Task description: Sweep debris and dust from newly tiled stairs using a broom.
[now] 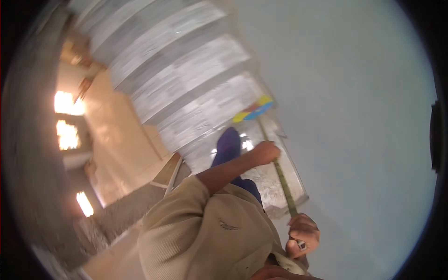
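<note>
My left hand (pixel 267 153) is closed around the middle of a green handle (pixel 284 182). Near the handle's upper end, my right hand (pixel 303 233) grips it, with a small silvery piece showing at the fingers. The handle leads to a wide yellow, blue and reddish head (pixel 254 109) of a broom or floor wiper, too blurred to tell which. That head lies at a pale stone stair tread (pixel 224 101), close to the wall. Between my left forearm and the stairs is my leg in dark blue trousers (pixel 229 143).
Several grey-white stone steps (pixel 185 56) run towards the top left. A pale blue-green wall (pixel 343 115) borders them on the right. On the left, the stair side drops to a tan floor (pixel 115 140) far below, near bright windows (pixel 68 134).
</note>
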A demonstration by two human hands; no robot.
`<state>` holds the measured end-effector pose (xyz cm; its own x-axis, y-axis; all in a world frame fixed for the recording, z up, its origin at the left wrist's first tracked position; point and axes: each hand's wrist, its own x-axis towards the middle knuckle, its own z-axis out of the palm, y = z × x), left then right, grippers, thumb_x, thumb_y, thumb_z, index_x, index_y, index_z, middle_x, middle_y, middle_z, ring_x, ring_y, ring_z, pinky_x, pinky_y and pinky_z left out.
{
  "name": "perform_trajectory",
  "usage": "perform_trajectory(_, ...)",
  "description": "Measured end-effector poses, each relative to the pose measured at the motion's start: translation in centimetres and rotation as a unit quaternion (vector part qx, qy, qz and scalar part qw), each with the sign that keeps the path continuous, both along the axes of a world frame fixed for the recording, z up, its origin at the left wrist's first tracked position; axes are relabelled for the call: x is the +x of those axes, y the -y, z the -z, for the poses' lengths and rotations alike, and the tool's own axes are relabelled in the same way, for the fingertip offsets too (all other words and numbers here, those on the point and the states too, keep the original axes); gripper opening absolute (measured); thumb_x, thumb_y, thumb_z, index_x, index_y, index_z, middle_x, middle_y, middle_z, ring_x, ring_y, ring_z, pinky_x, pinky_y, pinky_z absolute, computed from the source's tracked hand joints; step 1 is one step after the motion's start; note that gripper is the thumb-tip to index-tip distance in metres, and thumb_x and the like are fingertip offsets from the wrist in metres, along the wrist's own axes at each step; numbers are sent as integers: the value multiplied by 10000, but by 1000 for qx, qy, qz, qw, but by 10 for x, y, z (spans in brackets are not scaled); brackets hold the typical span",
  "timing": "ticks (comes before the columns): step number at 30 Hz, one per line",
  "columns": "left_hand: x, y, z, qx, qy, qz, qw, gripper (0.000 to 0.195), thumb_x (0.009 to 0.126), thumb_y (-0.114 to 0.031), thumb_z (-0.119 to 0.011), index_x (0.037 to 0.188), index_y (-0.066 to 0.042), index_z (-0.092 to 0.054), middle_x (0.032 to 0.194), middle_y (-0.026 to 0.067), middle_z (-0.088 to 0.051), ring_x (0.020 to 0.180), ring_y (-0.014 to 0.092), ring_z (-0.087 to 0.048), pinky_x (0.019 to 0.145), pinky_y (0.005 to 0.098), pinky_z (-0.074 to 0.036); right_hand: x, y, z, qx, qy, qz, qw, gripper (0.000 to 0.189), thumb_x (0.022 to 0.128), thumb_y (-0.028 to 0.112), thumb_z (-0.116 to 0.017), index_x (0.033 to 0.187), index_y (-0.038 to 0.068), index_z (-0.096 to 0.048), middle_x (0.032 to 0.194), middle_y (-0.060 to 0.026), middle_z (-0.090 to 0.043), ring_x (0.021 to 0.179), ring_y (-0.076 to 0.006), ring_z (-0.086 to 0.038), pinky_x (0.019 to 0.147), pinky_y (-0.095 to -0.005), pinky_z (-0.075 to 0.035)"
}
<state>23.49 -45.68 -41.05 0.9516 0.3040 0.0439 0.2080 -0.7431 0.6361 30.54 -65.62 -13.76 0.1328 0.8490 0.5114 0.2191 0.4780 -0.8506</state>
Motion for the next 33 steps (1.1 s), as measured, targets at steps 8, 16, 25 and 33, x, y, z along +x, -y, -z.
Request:
perform_trajectory(8, -15, -28, -46, -5, -46, -88, 995, 160, 688, -57, -659, 784, -178, -702, 782, 27, -656, 858, 270, -625, 708, 397, -509, 0, -41, -10, 17, 0, -3, 1000, 257, 833, 321, -667, 786, 86, -573, 500, 1, -447, 422, -128, -447, 462, -317, -472)
perform_trajectory(16, -7, -68, -52, -13, 157, -240, 958, 205, 674, -42, -665, 843, -150, -704, 910, 44, -686, 896, 280, -632, 753, 411, -514, -3, -78, -38, 18, 30, 36, 999, 94, 761, 129, -626, 718, 61, -576, 520, -47, -508, 463, -175, -520, 500, -331, -503)
perform_trajectory(25, -5, -29, 13, -90, 96, -140, 981, 242, 684, -62, -697, 912, -145, -693, 1013, 48, -689, 982, 276, -636, 808, 399, -519, -22, -71, -2, -84, 168, 120, 975, 122, 869, 89, -592, 821, -21, -571, 601, -103, -555, 498, -187, -508, 474, -308, -441)
perform_trajectory(33, -44, -86, -35, -23, 139, -257, 956, 223, 673, -47, -699, 884, -121, -705, 1035, 48, -698, 1042, 286, -625, 857, 385, -519, -25, -100, -20, 1, 184, -11, 983, 174, 699, -24, -683, 818, 17, -562, 661, -91, -567, 518, -249, -543, 524, -360, -492)
